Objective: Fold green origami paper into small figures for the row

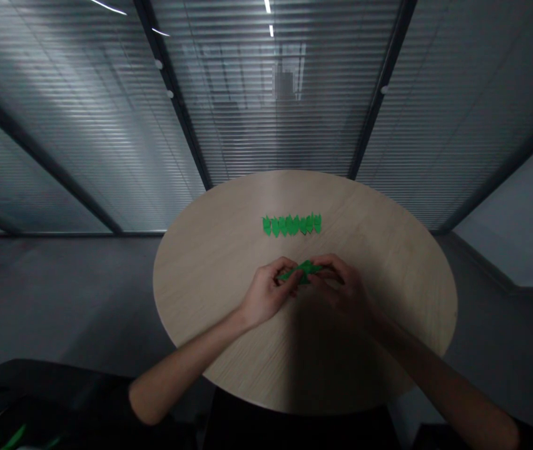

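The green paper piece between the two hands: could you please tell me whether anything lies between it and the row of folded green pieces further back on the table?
Nothing visible does. The green paper piece is pinched by the left hand and right hand; only bare table separates it from the row of folded green pieces.

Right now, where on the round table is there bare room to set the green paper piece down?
The round table is bare to the left of the left hand, to the right of the right hand, and behind the row of folded green pieces. The strip between that row and the green paper piece in both hands is tight.
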`<state>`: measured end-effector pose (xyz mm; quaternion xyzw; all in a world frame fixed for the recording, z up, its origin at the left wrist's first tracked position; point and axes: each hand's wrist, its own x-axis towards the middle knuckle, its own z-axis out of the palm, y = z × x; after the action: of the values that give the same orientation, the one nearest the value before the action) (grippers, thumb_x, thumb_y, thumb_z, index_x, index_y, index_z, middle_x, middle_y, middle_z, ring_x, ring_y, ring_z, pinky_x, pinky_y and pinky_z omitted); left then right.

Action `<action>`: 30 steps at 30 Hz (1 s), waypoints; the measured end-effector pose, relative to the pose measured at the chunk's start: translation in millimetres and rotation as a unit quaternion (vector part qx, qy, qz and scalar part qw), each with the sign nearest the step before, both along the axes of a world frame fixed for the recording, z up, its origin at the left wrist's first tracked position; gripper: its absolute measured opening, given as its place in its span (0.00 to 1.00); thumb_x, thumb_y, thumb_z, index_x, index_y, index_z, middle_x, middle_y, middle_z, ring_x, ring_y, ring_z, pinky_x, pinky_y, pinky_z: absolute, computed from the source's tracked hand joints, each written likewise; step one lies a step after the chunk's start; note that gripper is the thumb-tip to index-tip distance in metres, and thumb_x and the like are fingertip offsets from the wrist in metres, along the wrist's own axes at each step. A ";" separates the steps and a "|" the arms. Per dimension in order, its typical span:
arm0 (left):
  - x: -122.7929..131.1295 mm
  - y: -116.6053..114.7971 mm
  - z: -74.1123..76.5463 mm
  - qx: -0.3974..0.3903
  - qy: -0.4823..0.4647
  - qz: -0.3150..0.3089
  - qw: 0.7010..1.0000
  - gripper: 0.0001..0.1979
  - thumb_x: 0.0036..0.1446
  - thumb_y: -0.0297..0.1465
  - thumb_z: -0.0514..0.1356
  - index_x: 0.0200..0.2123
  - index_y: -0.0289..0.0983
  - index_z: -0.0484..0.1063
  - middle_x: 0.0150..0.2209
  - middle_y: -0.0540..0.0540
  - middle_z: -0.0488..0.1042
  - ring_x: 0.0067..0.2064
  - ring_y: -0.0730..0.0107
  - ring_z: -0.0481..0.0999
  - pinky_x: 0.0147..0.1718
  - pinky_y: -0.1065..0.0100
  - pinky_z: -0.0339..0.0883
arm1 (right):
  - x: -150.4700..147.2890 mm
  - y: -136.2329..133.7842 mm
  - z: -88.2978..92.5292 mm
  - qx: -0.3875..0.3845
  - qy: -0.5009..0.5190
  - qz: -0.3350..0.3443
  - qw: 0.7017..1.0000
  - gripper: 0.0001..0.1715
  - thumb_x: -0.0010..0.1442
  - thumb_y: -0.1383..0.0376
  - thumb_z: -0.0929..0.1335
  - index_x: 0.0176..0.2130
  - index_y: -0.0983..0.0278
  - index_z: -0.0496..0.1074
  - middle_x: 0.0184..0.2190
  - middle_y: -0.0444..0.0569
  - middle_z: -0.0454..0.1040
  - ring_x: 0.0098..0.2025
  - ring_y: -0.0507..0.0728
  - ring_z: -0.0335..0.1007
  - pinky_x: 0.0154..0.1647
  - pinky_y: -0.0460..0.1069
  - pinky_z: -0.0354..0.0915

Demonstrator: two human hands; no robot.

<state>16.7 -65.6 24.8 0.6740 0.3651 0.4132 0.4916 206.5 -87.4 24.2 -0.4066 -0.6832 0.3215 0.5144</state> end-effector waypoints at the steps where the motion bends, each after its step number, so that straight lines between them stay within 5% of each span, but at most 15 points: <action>1: -0.1 -0.1 -0.7 0.004 0.004 -0.001 1.000 0.13 0.65 0.39 0.60 0.38 0.34 0.72 0.28 0.48 0.74 0.25 0.75 0.73 0.22 0.75 0.64 | 0.2 0.8 -0.4 0.014 0.000 0.002 1.000 0.09 0.64 0.60 0.71 0.43 0.60 0.72 0.41 0.49 0.78 0.40 0.56 0.79 0.42 0.51 0.77; 9: -1.2 -1.0 0.9 0.002 -0.001 -0.009 1.000 0.13 0.63 0.40 0.62 0.37 0.34 0.71 0.29 0.48 0.73 0.25 0.76 0.73 0.21 0.75 0.66 | 2.6 4.2 -0.1 0.089 -0.017 -0.024 0.996 0.04 0.63 0.63 0.72 0.37 0.60 0.73 0.37 0.47 0.70 0.38 0.54 0.72 0.37 0.48 0.72; 16: -2.4 -0.7 -3.3 0.032 0.005 0.009 0.999 0.11 0.63 0.38 0.62 0.37 0.35 0.69 0.25 0.51 0.70 0.24 0.76 0.70 0.20 0.75 0.63 | 6.7 5.1 -2.1 0.116 -0.057 -0.039 0.991 0.02 0.63 0.64 0.71 0.38 0.60 0.74 0.33 0.45 0.75 0.36 0.55 0.73 0.39 0.50 0.68; 20: -5.4 -0.9 0.8 0.176 -0.003 0.022 0.984 0.19 0.58 0.31 0.67 0.51 0.37 0.67 0.45 0.42 0.73 0.42 0.66 0.76 0.37 0.65 0.74 | 9.9 4.8 -4.6 0.096 -0.049 -0.017 0.994 0.03 0.62 0.65 0.72 0.39 0.59 0.75 0.35 0.45 0.78 0.37 0.56 0.75 0.40 0.50 0.68; 23: -7.7 0.5 7.3 0.264 -0.008 -0.028 0.964 0.22 0.59 0.26 0.65 0.56 0.39 0.67 0.57 0.36 0.67 0.57 0.57 0.71 0.54 0.54 0.70 | 10.6 4.7 -5.7 0.085 -0.042 0.004 0.996 0.04 0.63 0.67 0.72 0.40 0.59 0.75 0.37 0.45 0.79 0.39 0.56 0.76 0.41 0.50 0.69; 30: -9.6 3.8 6.6 0.272 0.010 -0.079 0.959 0.12 0.59 0.23 0.62 0.46 0.37 0.69 0.47 0.39 0.73 0.49 0.61 0.74 0.48 0.57 0.70 | 8.8 4.7 -1.4 0.161 -0.044 0.038 0.985 0.09 0.63 0.73 0.70 0.41 0.59 0.75 0.39 0.47 0.77 0.42 0.55 0.76 0.44 0.50 0.69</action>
<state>7.1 -61.8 31.3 0.8129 0.1900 0.4498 0.3173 215.2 -82.7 22.8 -0.3062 -0.7626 0.2083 0.5303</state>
